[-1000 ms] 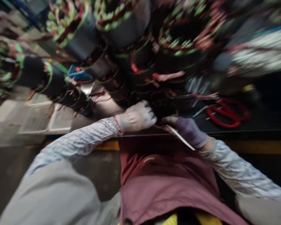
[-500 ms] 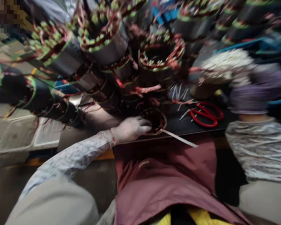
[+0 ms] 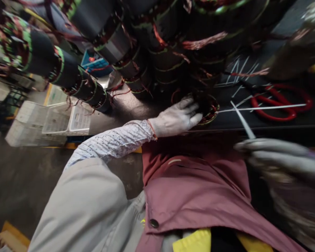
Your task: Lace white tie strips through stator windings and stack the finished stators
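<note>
Head view: centre, spread left hand [image 3: 177, 117] seemingly steadies a wound stator [image 3: 214, 109]; lower right, right hand [image 3: 280, 157] pinches a white strip [image 3: 243, 121]; next move likely needs careful aim.

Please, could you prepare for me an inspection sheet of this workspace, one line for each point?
Surface: dark table, with a shiny patch.
Job's things: round wire-wound part; one white strip in the right hand, another reaching from the part across the scissors.
Clutter: red-handled scissors; loose white strips lying behind.
Hands: left hand gloved, fingers on the part; right hand gloved, blurred, pinching its strip.
Cables: copper-coloured wires sticking out; power cables, nothing seen.
Surroundings: stacked dark cylinders; blue box; white crates, left.
</note>
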Action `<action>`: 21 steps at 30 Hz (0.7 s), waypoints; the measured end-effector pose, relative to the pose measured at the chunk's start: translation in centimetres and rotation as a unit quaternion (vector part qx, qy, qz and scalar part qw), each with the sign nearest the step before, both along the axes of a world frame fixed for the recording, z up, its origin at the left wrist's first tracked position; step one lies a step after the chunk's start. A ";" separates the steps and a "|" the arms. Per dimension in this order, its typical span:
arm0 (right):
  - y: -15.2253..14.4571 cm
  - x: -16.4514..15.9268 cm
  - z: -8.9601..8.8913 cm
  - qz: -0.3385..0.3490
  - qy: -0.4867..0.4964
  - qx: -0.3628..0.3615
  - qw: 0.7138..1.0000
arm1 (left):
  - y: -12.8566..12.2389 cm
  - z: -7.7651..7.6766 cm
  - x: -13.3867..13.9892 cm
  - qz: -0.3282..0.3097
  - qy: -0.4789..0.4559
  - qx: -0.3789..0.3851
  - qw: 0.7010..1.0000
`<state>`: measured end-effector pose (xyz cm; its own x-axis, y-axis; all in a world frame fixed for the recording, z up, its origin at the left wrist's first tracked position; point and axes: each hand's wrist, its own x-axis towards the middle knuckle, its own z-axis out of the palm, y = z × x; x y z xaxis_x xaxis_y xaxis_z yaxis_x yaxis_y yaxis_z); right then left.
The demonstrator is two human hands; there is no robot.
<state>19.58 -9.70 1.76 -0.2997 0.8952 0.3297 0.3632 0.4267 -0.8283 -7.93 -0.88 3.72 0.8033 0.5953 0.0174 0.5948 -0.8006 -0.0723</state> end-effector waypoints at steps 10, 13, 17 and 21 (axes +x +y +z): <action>-2.2 -2.8 -2.5 0.070 0.137 -0.033 0.988 | 0.6 -0.9 1.5 0.097 -0.070 -0.066 0.991; -1.0 -2.9 -3.1 0.042 0.124 -0.038 0.991 | 0.6 -0.7 1.2 0.102 -0.087 -0.082 0.988; -0.3 -2.7 -2.6 0.039 0.096 -0.012 0.995 | 1.1 -0.7 1.0 0.098 -0.109 -0.097 0.985; -0.8 -2.0 -2.4 0.053 0.097 0.010 0.994 | 1.3 -0.8 0.9 0.083 -0.117 -0.111 0.983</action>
<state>17.54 -10.46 -0.60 -0.3206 0.8546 0.4085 0.1493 0.4715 -0.8692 -7.03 0.46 2.91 0.6849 0.7273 0.0440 0.6978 -0.6721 0.2476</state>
